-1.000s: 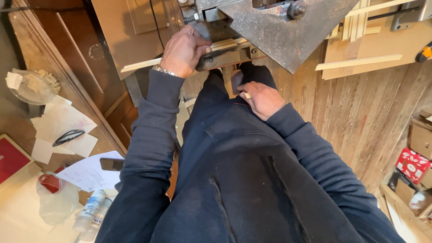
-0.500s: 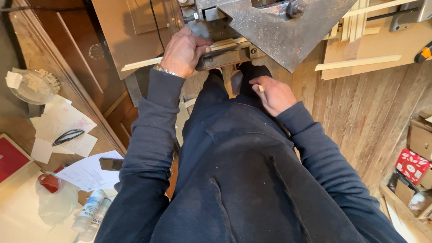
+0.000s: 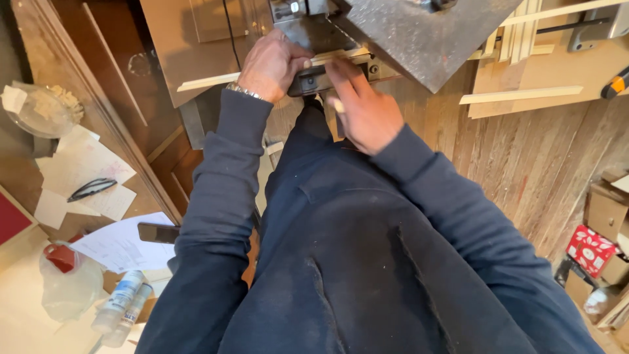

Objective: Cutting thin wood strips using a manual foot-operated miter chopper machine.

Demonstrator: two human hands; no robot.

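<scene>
At the upper centre of the frame, a thin wooden strip (image 3: 262, 74) is gripped by the left hand (image 3: 270, 65) and steadied against the machine's metal table (image 3: 419, 36) by the right hand (image 3: 363, 108), its fingers extended.

Left hand (image 3: 270, 65) curled over a thin wooden strip (image 3: 209, 81) at the edge of a grey metal machine table (image 3: 419, 39). Right hand (image 3: 363, 108) just beside, fingers touching the dark bracket (image 3: 313, 81) below. Papers (image 3: 82, 174) lower left.
</scene>
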